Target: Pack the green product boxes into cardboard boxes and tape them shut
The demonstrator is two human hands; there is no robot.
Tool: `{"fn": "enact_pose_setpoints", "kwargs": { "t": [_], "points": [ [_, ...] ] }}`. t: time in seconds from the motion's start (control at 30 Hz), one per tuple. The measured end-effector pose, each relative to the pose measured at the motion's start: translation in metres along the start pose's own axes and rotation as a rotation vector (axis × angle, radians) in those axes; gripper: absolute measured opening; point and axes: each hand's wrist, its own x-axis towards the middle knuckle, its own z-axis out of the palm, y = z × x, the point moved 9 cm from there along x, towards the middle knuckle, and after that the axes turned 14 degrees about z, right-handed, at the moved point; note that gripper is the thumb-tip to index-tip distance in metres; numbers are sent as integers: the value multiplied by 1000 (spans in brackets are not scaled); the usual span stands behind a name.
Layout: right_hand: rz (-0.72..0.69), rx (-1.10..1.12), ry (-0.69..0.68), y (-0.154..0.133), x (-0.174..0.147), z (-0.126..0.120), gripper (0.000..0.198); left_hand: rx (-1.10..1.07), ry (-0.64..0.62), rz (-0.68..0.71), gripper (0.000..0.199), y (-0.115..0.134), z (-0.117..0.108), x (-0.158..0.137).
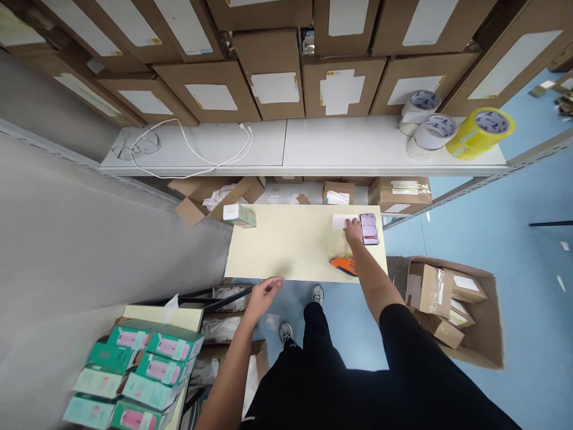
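My right hand [353,231] reaches to the far right of the cream tabletop [286,239]. Its fingers are bent down over the right end of a white paper slip [340,220] and grip its edge. Just right of that hand lies a phone [369,229] with its screen lit. An orange tape cutter or knife [344,265] rests under my right forearm, partly hidden by it. My left hand [267,288] hovers at the near edge of the table, fingers loosely extended, holding nothing. A small green-and-white box [240,215] stands at the far left corner.
Cardboard boxes [268,89] fill the shelf above, with tape rolls [481,132] and a white cable [201,156] on its ledge. Several green boxes [134,373] sit at lower left. A large carton of parcels [486,322] stands on the floor at right.
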Motion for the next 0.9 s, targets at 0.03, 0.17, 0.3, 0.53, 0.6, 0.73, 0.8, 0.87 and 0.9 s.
{"fn": "enact_pose_setpoints", "kwargs": {
  "t": [0.03, 0.17, 0.3, 0.53, 0.6, 0.73, 0.8, 0.87, 0.9],
  "points": [
    [11, 16, -8, 1, 1, -2, 47, 5, -4, 3, 44, 1, 1, 1],
    [57, 216, 35, -3, -19, -19, 58, 11, -20, 31, 40, 8, 6, 4],
    [-103, 446, 111, -31, -78, -39, 58, 2, 5, 67, 38, 16, 1, 3],
    [-298, 710, 88, -70, -214, -40, 56, -20, 162, 208, 39, 37, -32, -17],
    [-340, 761, 28, -85, -250, -31, 54, -37, 216, 245, 40, 41, -46, -33],
    [-533, 744, -113, -136, -320, -17, 53, -73, 356, 270, 43, 36, -86, -83],
    [-644, 701, -158, -168, -355, -15, 53, -81, 430, 274, 45, 29, -109, -117],
    [-741, 682, -189, -199, -390, -15, 53, -94, 506, 274, 48, 20, -134, -158],
    [-784, 682, -205, -214, -408, -14, 53, -102, 544, 268, 50, 14, -146, -179]
  ]
}}
